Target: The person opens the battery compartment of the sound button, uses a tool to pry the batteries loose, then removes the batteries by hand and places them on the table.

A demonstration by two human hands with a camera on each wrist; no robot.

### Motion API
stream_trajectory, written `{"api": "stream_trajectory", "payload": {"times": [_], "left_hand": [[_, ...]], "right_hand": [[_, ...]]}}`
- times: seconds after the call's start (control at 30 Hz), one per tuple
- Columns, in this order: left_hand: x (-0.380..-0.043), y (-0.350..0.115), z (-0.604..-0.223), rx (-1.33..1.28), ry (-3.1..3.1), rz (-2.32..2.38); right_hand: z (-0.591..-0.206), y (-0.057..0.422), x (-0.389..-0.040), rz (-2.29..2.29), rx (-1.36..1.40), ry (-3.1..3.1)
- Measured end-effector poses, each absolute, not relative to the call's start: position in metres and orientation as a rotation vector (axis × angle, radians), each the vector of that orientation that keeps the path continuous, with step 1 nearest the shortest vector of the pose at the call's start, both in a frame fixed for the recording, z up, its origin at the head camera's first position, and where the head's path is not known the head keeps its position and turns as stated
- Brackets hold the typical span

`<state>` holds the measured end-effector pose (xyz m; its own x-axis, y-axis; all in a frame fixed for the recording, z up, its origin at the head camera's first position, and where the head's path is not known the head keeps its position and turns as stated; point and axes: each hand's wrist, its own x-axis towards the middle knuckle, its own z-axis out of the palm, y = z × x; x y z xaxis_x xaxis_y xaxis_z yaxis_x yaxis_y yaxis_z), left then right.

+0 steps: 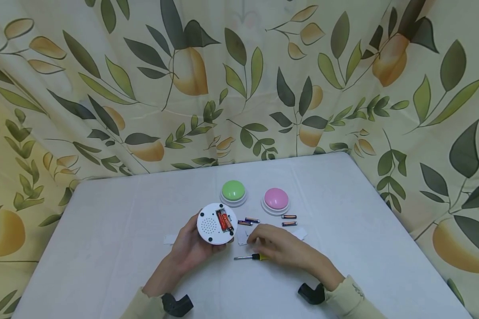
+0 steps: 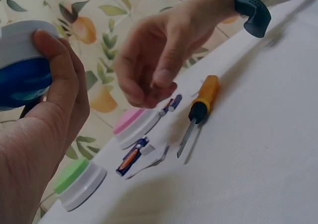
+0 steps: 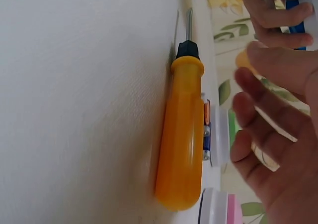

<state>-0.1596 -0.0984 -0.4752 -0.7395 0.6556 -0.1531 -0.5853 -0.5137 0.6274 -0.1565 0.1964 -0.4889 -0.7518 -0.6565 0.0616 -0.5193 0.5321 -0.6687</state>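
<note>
My left hand (image 1: 189, 248) grips a round push button (image 1: 209, 227) with its white underside facing up. Its blue dome (image 2: 25, 80) shows below the base in the left wrist view. Red batteries (image 1: 225, 219) sit in the uncovered compartment of that base. My right hand (image 1: 281, 246) hovers just right of it, fingers loosely bent and nothing between them. Under the right hand lies a thin white piece (image 1: 242, 238), partly hidden. A screwdriver (image 3: 181, 134) with a yellow handle rests on the table beneath that hand, its shaft pointing left in the head view.
Behind the hands stand a green-domed button (image 1: 233, 191) and a pink-domed button (image 1: 276, 199). Loose batteries (image 1: 289, 223) lie in front of them, others (image 1: 245, 223) farther left. More white pieces (image 1: 300, 233) lie on the white table (image 1: 115, 230). A patterned curtain (image 1: 243, 88) hangs behind.
</note>
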Motion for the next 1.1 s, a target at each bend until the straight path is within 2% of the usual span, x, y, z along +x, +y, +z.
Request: {"api": "stream_trajectory", "payload": {"times": [0.27, 0.53, 1.1], "left_hand": [[-0.159, -0.098, -0.475, 0.117, 0.894, 2.242], [-0.159, -0.097, -0.479, 0.099, 0.912, 2.248], [-0.160, -0.095, -0.480, 0.153, 0.908, 2.244]], "right_hand": [[-0.482, 0.188, -0.156, -1.208, -0.997, 2.632], [-0.484, 0.181, -0.158, -1.440, -1.115, 2.657], [-0.473, 0.159, -0.153, -1.710, -1.084, 2.695]]}}
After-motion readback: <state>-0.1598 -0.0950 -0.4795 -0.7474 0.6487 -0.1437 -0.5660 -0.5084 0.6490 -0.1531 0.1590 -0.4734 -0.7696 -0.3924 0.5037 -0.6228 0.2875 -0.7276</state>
